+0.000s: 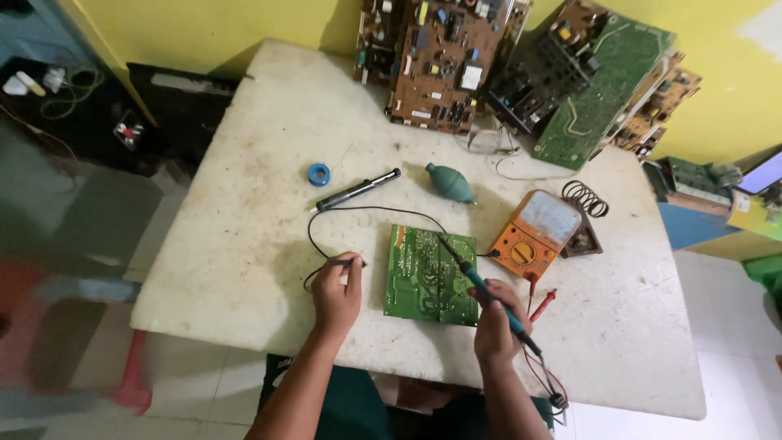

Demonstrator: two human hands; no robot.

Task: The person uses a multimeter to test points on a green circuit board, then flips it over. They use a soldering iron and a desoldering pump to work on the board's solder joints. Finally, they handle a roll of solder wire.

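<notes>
— What do we have before us, biggest first?

— A pale, stained worktable (244,269) with rounded corners. Against the yellow wall we see circuit boards leaning in a stack: brown ones (436,61) crowded with parts, one carrying a small white rectangular label, and a green one (607,90).

— And nearer to us?

— A green circuit board (430,275) lies flat near the front edge, between our hands. Just right of it sits an orange multimeter (533,232), red probes (542,303) beside it, and a coiled wire spring (585,198) behind. Further back lie a teal rubber blower bulb (450,183), a dark desoldering pump (356,191) and a small blue spool (318,173).

— The hands?

— Our right hand (495,322) is closed around a blue-handled soldering iron (481,289), its tip over the board. Our left hand (338,289) pinches a thin dark probe (346,262) on the table, left of the board; a black cable (326,220) loops away from it.
</notes>
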